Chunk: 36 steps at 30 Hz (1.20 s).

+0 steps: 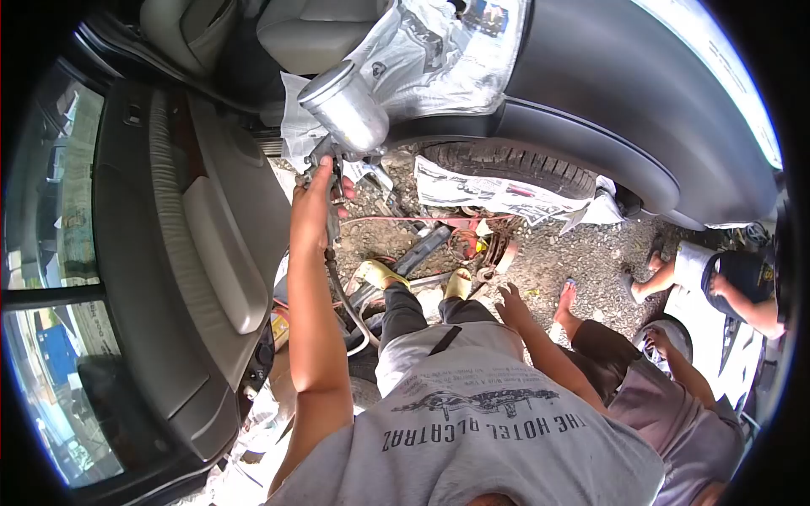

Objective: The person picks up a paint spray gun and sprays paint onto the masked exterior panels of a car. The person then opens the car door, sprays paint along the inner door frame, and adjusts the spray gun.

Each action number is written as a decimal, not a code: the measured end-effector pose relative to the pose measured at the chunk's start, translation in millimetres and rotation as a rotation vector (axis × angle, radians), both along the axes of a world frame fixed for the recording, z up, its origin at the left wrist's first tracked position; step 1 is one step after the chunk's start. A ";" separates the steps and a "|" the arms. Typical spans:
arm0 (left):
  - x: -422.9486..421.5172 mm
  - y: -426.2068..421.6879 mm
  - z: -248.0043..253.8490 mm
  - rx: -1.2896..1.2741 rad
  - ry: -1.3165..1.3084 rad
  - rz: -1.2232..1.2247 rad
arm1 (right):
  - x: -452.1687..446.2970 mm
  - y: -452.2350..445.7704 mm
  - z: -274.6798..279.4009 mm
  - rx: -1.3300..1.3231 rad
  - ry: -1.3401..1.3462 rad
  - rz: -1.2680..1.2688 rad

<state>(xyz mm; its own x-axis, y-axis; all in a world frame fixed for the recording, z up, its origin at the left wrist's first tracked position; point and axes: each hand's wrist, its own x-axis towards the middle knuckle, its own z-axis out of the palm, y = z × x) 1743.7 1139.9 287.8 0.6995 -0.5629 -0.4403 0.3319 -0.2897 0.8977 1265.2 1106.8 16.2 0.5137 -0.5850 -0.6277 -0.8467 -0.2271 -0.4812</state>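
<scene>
Silver metal spray gun with a large rounded cup (346, 110) sits out ahead of me, left of centre in my view, its cup leaning. I have the left hand (316, 202) clamped on its handle, thumb up behind the body. The right hand (512, 308) is well apart from it, low and to the right, fingers spread and holding nothing that I can see. From the grip, a thin grey hose (337, 287) runs nearer.

Close to me, below the hands, I see a light grey printed T-shirt (472, 405) and two yellow-green clogs (381, 274) on grey gravel (540, 253). A red cord (405, 219) crosses the gravel beyond them.

To the left stands a dark grey car door with a padded armrest (224, 257). On the far side are a grey car seat (312, 34) and a whitish printed covering sheet (439, 59). Far right, a smooth dark grey body panel (624, 93) arches over a black tyre (506, 162), partly hidden by newspaper (498, 192). On the near right sits a person in a mauve shirt (683, 422); another person (747, 282) is farther right.
</scene>
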 end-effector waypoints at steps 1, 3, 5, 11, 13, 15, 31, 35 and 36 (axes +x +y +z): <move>-11.3 -0.2 15.3 -0.017 0.014 -0.024 | 0.5 -2.9 1.9 -0.005 -0.003 0.010; -33.8 -0.4 46.2 -0.046 0.039 -0.069 | -1.8 -3.2 3.2 -0.020 -0.024 0.021; -41.0 1.9 53.4 -0.050 0.001 -0.080 | -5.9 -5.3 1.0 -0.043 -0.059 0.025; -54.2 2.3 55.1 0.004 -0.137 -0.009 | -15.6 -9.4 -2.7 -0.022 -0.017 0.047; -63.6 -0.4 58.0 -0.002 -0.111 -0.030 | -19.7 -8.9 -2.9 -0.027 -0.032 0.047; -72.1 -2.8 58.1 -0.027 -0.062 -0.046 | -22.1 -10.0 -1.9 -0.012 -0.033 0.035; -74.1 12.0 31.3 -0.112 0.066 0.018 | -31.7 -11.5 -12.6 -0.018 0.025 0.074; -61.0 30.4 -10.3 -0.053 0.025 0.147 | -32.3 -12.4 -13.1 -0.010 0.031 0.064; -60.1 33.6 -16.4 -0.035 0.007 0.188 | -32.7 -12.0 -14.0 -0.015 0.033 0.069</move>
